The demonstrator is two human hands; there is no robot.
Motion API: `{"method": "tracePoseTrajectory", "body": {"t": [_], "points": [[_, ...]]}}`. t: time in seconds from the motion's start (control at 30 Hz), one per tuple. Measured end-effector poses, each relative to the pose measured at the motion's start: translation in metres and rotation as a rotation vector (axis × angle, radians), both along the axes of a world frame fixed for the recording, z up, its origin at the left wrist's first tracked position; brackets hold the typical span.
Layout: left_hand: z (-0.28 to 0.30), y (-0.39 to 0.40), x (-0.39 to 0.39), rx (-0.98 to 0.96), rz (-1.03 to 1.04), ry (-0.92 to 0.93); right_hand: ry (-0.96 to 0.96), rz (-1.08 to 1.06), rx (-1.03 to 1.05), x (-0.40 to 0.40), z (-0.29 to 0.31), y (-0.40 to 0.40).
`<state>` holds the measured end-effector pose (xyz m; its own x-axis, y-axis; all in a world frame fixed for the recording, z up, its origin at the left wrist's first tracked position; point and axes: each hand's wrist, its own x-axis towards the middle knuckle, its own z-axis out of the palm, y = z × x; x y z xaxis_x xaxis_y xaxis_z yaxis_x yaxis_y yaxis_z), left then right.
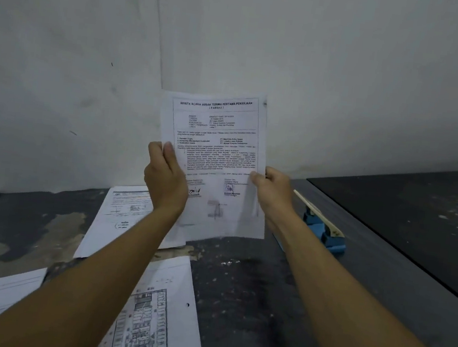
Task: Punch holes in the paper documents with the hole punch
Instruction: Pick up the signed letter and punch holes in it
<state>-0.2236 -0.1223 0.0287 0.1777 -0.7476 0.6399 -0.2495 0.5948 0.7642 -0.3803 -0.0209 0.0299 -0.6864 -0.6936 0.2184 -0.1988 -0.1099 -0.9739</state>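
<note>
Both hands hold a printed document (pixel 218 155) upright in front of a pale wall, lifted well clear of the dark worktop (pixel 264 305), most likely so the page can be read or its edges squared before it goes to the punch. The left hand (pixel 164 177) grips the sheet's left edge, thumb across the printed face and the other fingers curled behind; the right hand (pixel 271 189) pinches the right edge in the same way, thumb tip on the front. Gripping the 2 opposite edges keeps the thin paper taut and flat instead of flopping over. Whether this is a single sheet or a few held together cannot be told, though a faint second edge shows along the right side. A dark mark near the top right corner may be a punched hole, but it is too small to be sure. The blue hole punch (pixel 326 233) sits on the worktop just right of the right wrist, its pale lever raised, within easy reach and partly hidden by the forearm. Below the arms lies a floor-plan sheet (pixel 166 309) with 2 holes visible along its right edge, so it appears already punched and set aside. Another printed sheet (pixel 120 218) lies behind the left forearm, and more papers rest at the left edge.
</note>
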Motion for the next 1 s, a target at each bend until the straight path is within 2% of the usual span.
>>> {"method": "tracePoseTrajectory", "body": {"t": [0.27,0.47,0.63,0.83,1.0], "points": [[0.006,0.009,-0.006,-0.106,-0.002,0.014,0.019,-0.08,-0.118,0.014,-0.003,-0.012],[-0.034,0.011,-0.005,-0.019,0.013,-0.017,0.036,-0.071,0.017,0.019,-0.047,-0.006],[-0.009,0.002,-0.003,-0.076,-0.01,0.022,0.102,-0.11,-0.066,0.015,-0.019,-0.009],[-0.017,-0.002,-0.003,-0.071,-0.001,0.035,0.036,-0.038,0.014,0.019,-0.044,-0.002],[-0.01,-0.003,-0.002,-0.061,-0.021,0.01,0.055,-0.06,-0.051,0.011,-0.031,0.002]]}}
